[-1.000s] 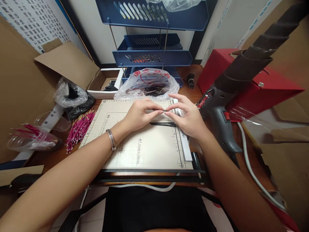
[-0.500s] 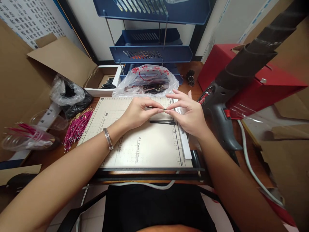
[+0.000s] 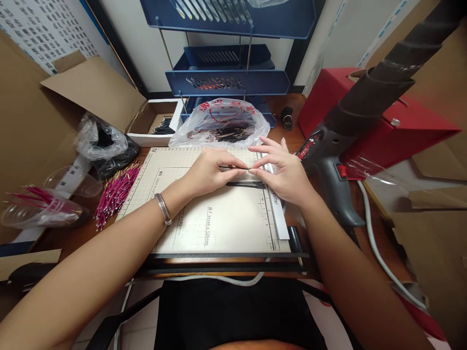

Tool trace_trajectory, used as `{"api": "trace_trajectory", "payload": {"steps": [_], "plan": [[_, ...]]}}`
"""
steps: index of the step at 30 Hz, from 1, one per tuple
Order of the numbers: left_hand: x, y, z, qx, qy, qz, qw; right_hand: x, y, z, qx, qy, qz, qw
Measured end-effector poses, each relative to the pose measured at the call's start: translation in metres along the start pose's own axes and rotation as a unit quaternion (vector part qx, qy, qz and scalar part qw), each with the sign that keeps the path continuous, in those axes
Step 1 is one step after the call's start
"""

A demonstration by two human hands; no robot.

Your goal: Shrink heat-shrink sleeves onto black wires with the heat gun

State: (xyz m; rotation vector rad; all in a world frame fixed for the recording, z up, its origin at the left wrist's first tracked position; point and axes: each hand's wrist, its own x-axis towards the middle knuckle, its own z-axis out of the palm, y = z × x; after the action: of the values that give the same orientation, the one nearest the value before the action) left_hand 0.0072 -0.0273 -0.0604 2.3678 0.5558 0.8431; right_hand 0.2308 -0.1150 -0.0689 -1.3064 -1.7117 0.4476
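Note:
My left hand (image 3: 211, 171) pinches a thin black wire (image 3: 226, 168) between thumb and forefinger, above the gridded board of a paper cutter (image 3: 237, 223). At the tip of that wire, the thumb and forefinger of my right hand (image 3: 286, 174) are pinched together, touching or nearly touching my left fingertips. The other right fingers are spread and raised. The wire's end is too small and covered to make out. Just below my hands, several black wires (image 3: 246, 184) lie side by side on the board.
Behind the board sits a clear plastic bag (image 3: 182, 133) of black wires. Magenta wires (image 3: 118, 197) lie on the left, near an open white box (image 3: 146, 141). A grey heat gun (image 3: 330, 160) and red box (image 3: 412, 141) stand on the right. Blue trays (image 3: 228, 82) rise behind.
Both hands stay almost in place, still pinching at the same spot. My right fingers have shifted slightly left, and the view has moved a little.

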Motion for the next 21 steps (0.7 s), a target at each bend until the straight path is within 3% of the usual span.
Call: {"api": "trace_trajectory", "payload": {"steps": [4,11,15,21], "plan": [[-0.0006,0.0003,-0.0004,-0.002,-0.007,0.024,1.000,0.0000,0.0000,-0.0002,0.006,-0.008,-0.009,1.000],[0.0014,0.0028,-0.0063,0.043,-0.019,0.011,0.999,0.0001,-0.0035,0.0007,0.003,-0.015,-0.015,1.000],[0.0018,0.0011,-0.0044,0.039,0.000,0.016,0.999,0.0003,-0.0044,0.0014,0.002,0.004,-0.020,1.000],[0.0000,-0.0017,-0.0024,-0.027,0.027,-0.039,0.999,0.0008,0.0009,-0.0016,-0.006,0.041,-0.031,0.999]]}}
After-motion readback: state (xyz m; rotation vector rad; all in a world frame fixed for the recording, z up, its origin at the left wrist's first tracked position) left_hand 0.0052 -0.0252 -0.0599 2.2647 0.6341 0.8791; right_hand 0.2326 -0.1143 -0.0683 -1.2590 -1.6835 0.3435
